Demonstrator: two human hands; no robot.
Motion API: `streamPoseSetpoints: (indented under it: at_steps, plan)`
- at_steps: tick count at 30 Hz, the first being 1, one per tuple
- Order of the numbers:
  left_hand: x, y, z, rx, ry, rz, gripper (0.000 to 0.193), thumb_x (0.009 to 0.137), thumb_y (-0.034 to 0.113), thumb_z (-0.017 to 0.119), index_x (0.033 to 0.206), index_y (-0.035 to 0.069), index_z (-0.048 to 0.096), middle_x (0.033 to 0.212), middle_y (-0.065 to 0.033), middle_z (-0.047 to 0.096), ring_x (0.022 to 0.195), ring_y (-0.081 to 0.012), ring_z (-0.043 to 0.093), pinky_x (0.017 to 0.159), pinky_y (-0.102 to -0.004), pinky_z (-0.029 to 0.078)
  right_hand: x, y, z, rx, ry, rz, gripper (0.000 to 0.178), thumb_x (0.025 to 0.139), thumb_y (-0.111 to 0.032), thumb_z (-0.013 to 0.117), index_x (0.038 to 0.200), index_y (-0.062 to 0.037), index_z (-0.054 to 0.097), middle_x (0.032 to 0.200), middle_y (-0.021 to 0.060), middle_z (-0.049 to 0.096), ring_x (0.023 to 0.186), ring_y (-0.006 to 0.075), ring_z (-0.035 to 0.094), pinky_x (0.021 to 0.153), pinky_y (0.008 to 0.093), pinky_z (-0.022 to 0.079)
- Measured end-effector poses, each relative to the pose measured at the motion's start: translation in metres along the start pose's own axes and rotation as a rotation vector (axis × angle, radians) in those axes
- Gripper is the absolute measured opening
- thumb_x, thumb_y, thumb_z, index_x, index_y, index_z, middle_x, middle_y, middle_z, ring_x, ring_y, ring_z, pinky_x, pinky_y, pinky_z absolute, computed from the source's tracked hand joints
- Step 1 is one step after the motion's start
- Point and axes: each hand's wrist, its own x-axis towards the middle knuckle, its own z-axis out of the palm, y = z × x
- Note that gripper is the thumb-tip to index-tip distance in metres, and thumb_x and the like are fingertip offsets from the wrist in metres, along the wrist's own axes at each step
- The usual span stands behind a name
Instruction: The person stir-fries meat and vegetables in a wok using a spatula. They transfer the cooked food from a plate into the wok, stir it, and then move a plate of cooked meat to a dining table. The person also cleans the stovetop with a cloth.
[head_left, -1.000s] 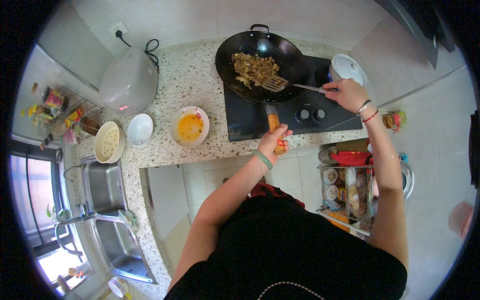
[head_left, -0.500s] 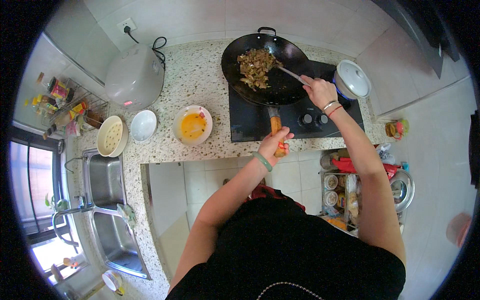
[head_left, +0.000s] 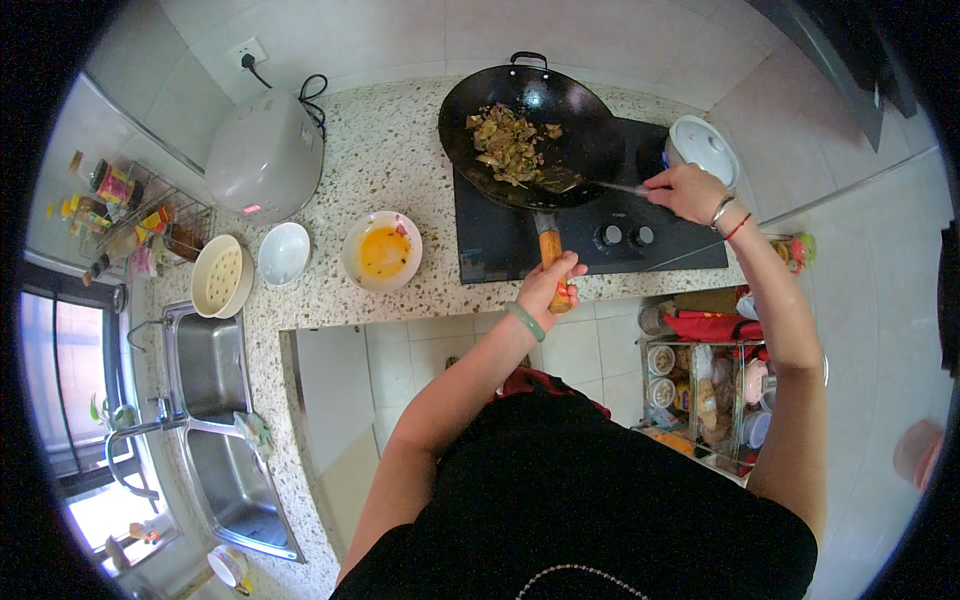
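Observation:
A black wok point(head_left: 590, 125) sits on the dark glass cooktop point(head_left: 500, 250), tipped a little to the left. Browned chopped food point(head_left: 505, 145) lies in its left half. My left hand point(head_left: 548, 285) is wrapped round the wok's wooden handle, on the near side. In my right hand point(head_left: 690, 193) is the grey handle of a spatula point(head_left: 615, 187); its blade rests low in the wok, just right of the food. Left of the cooktop stands a bowl of beaten egg point(head_left: 383, 252).
A lidded white pot point(head_left: 702, 152) stands right of the wok, close to my right hand. Leftward are a small white bowl point(head_left: 285, 254), a cream strainer point(head_left: 222, 276), a rice cooker point(head_left: 265, 158) and a double sink point(head_left: 213, 365). A loaded wire rack point(head_left: 700, 400) stands below the counter.
My right hand has moved right and slightly nearer, drawing the spatula out of the food toward the wok's near side. The food has shifted a little. My left hand keeps its hold.

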Motion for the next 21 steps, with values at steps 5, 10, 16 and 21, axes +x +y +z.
streamPoseSetpoints:
  at_steps: [5,10,16,21]
  plan:
    - [-0.003,0.002,0.002,-0.006,0.021,0.000,0.024,0.082,0.022,0.067,0.096,0.015,0.050,0.086,-0.0025,0.059,0.055,-0.0079,0.046,0.046,-0.0225,0.041,0.032,-0.055,0.035,0.515,-0.121,0.062,0.031,0.087,-0.022,0.056,0.112,-0.0036,0.061,0.063,0.0067,0.059,0.047,0.0109,0.052,0.046,0.0262,0.043]
    - [-0.002,0.000,0.002,-0.011,0.005,-0.006,0.024,0.082,0.022,0.067,0.096,0.014,0.050,0.086,-0.0022,0.059,0.055,-0.0076,0.046,0.047,-0.0221,0.041,0.086,-0.071,0.081,0.556,0.132,0.140,0.031,0.089,-0.032,0.051,0.094,-0.0057,0.066,0.077,0.0186,0.065,0.062,0.0308,0.063,0.061,0.0395,0.050]
    - [-0.002,0.000,0.000,0.011,0.000,0.002,0.024,0.081,0.023,0.068,0.095,0.015,0.050,0.087,-0.0022,0.059,0.056,-0.0073,0.046,0.047,-0.0223,0.041,0.081,-0.030,0.060,1.209,-0.091,0.347,0.033,0.089,-0.036,0.053,0.109,-0.0107,0.058,0.057,-0.0011,0.046,0.036,0.0075,0.035,0.031,0.0241,0.024]
    - [0.001,-0.005,0.002,0.073,0.083,0.110,0.037,0.080,0.024,0.069,0.107,0.013,0.046,0.096,-0.0053,0.057,0.059,-0.0110,0.050,0.047,-0.0256,0.043,0.094,-0.026,0.061,0.748,0.255,0.194,0.034,0.086,-0.033,0.056,0.109,-0.0086,0.062,0.076,0.0103,0.064,0.051,0.0202,0.057,0.050,0.0320,0.046]
